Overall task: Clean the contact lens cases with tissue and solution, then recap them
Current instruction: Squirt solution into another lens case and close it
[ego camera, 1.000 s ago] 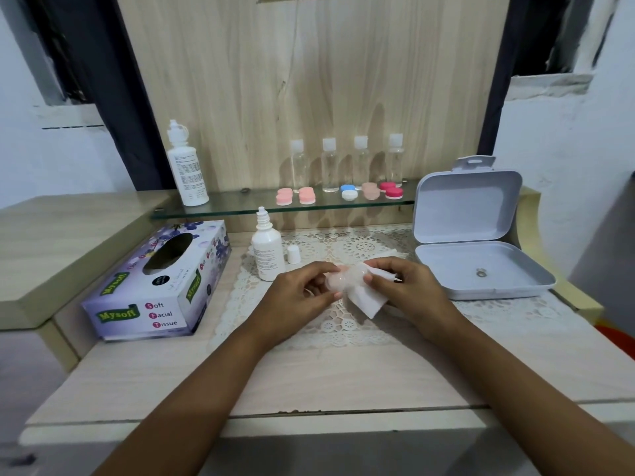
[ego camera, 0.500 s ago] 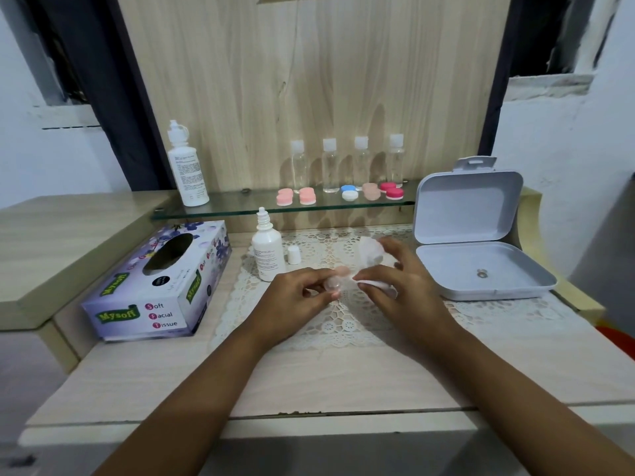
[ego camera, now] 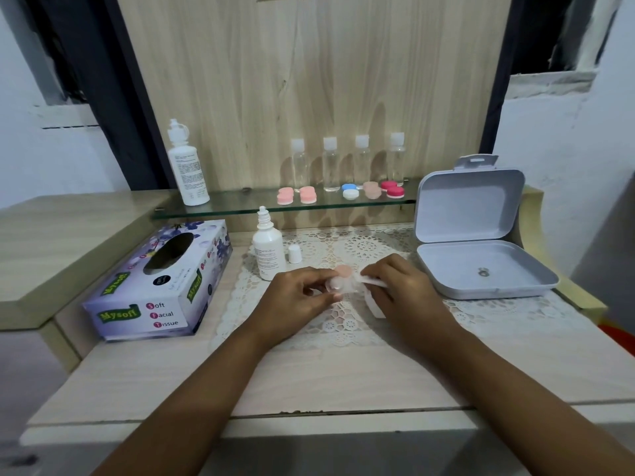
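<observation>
Where: the clear lens case [ego camera: 335, 286] is held just above the lace mat [ego camera: 343, 324] on the desk [ego camera: 343, 383], with a pink cap [ego camera: 342, 271] just behind it.
Left hand [ego camera: 295, 297]: fingers curled, pinching the case's edge.
Right hand [ego camera: 402, 290]: fingers pinch a folded tissue [ego camera: 374, 282] against the case.
Handling: likely light, stiff and slippery when wet — grip the rim; the tissue is soft and tears easily.

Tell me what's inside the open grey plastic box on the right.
Only a small round silvery piece lies on the floor of the grey plastic box; its front wall hides the nearest strip.
</observation>
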A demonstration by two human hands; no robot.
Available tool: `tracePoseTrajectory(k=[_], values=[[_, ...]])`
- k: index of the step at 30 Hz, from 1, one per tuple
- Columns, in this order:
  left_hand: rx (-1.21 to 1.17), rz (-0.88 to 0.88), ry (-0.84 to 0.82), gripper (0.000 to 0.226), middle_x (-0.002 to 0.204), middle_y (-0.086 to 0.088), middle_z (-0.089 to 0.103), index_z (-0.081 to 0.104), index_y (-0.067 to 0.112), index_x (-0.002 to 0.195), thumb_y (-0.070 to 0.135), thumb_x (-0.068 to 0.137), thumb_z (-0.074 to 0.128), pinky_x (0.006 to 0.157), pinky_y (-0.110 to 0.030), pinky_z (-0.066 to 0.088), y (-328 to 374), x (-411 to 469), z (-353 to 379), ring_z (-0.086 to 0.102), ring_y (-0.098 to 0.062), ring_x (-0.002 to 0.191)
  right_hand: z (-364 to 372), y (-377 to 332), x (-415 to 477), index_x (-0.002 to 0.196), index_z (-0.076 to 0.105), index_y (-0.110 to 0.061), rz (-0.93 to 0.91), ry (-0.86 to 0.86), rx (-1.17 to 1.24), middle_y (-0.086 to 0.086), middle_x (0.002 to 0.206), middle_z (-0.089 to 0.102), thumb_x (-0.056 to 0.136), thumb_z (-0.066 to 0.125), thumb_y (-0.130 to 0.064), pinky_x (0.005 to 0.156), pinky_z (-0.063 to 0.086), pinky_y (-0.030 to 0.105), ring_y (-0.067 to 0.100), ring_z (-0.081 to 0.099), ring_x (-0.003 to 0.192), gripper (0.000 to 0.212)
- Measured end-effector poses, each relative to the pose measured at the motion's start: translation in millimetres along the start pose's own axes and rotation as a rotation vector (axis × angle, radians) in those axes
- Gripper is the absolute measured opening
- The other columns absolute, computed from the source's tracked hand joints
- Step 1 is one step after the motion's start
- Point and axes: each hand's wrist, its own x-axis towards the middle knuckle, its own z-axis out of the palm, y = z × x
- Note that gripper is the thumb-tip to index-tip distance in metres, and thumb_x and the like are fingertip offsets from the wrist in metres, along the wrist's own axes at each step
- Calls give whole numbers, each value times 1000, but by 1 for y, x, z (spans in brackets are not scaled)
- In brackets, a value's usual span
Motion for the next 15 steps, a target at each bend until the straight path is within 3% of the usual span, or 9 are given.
tracePoseTrajectory(k=[5, 12, 15], values=[[26, 17, 18, 34, 97, 8, 70, 70, 15, 109, 15, 76, 76, 78, -13, 48, -1, 1, -1, 62, 3, 86, 2, -5, -3, 91, 70, -6, -101, -64, -29, 6, 85, 59, 83, 56, -6, 66, 38, 18, 17, 57, 75, 16], [5, 12, 12, 35, 94, 14, 68, 69, 14, 110, 16, 76, 76, 76, -9, 45, 0, 0, 0, 60, 9, 84, 2, 2, -1, 90, 70, -2, -18, 58, -69, 10, 84, 60, 81, 56, -6, 68, 33, 13, 24, 60, 74, 18], [0, 5, 7, 36, 98, 10, 70, 69, 15, 110, 16, 75, 77, 79, -13, 47, -3, 1, 0, 62, 6, 87, 3, -5, -3, 92, 70, -5, -115, -12, -83, 8, 85, 57, 81, 56, -3, 65, 40, 22, 22, 57, 76, 17]])
